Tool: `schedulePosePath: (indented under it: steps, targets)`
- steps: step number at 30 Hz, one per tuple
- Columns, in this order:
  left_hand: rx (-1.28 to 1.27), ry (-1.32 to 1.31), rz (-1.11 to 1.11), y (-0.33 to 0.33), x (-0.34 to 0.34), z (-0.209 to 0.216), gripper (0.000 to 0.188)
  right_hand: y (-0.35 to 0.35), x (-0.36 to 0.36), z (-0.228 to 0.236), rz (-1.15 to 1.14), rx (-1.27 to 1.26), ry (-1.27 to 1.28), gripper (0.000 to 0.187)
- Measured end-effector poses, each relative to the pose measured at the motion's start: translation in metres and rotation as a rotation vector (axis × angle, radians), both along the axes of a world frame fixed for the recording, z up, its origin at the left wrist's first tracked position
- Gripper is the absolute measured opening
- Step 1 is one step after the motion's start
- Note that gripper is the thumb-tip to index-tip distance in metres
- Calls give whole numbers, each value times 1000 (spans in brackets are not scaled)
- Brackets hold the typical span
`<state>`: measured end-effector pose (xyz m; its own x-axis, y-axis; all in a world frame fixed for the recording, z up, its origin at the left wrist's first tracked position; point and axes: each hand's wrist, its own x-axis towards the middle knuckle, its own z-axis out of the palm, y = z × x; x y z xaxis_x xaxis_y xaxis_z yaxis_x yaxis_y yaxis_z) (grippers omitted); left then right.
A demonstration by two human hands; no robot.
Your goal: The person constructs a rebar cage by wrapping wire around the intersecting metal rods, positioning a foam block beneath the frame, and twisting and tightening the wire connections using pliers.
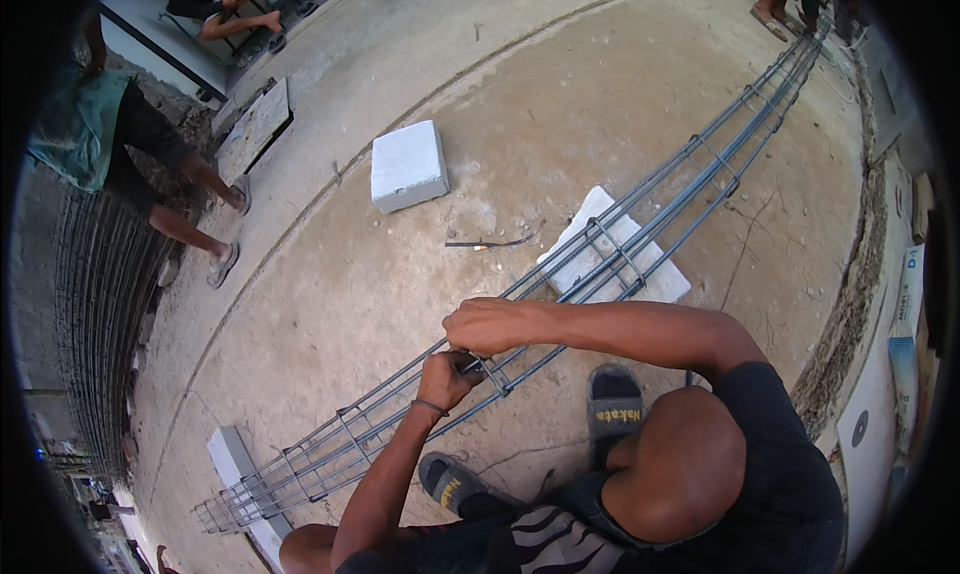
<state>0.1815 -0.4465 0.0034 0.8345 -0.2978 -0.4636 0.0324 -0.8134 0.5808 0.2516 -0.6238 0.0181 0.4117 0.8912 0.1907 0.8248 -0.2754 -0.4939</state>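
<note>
Resting on white blocks point(670, 279), apparently to keep it off the concrete ground point(300, 324), the rebar cage point(605, 264) lies diagonally under the left hand point(445, 382) and right hand point(488, 325), both curled near a stirrup point(503, 385), exact grip indiscernible.

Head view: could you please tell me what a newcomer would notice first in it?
First, the long steel bar cage, running diagonally from the lower left to the upper right. Next, the left hand and right hand of a crouching person, close together near the cage's middle. Then the thick white block, apart from the cage, up and left of the picture's centre.
</note>
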Motion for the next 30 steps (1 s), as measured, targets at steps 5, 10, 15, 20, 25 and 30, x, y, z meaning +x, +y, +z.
schedulePosePath:
  steps: [5, 10, 15, 20, 25, 30]
  targets:
    - [12, -259, 17, -4, -7, -15, 30, 1, 4, 4, -1, -85, 52, 9]
    - [-525, 116, 442, -11, -1, -15, 24, -4, 0, 6, -61, -32, 93, 13]
    - [-723, 343, 838, -11, 10, -15, 25, -7, -5, 3, -130, -1, 91, 10]
    - [-713, -198, 1119, -48, -24, -8, 38, -13, -10, 3, -184, 114, 105, 6]
    - [-853, -468, 1095, -69, -55, -6, 46, -15, -15, 10, -235, 51, 65, 9]
    - [-455, -544, 822, -59, -59, -4, 26, -14, -11, 24, -129, -50, -43, 11]
